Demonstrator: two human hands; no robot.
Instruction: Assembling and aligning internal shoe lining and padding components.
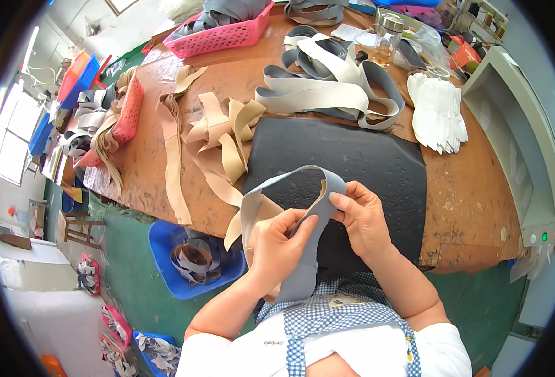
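Note:
A grey-blue strip of leather-like material (305,267) with a pale beige underside is looped between my hands, above a black mat (340,147). My left hand (276,245) is closed on the strip's middle, its thumb lying along the edge. Higher and to the right, my right hand (364,223) pinches the same strip at its upper bend between thumb and fingers. The loop arches up and over to the left, and its lower end hangs toward my apron (346,311). Beige strips (211,147) lie left of the mat, one reaching its edge.
White and grey bands (318,91) lie coiled beyond the mat. White strips (437,113), a glass jar (387,41) and a grey machine housing (510,125) stand right. Pink baskets (227,34) hold strips at the back and left. A blue bin (164,257) sits below the table's left edge.

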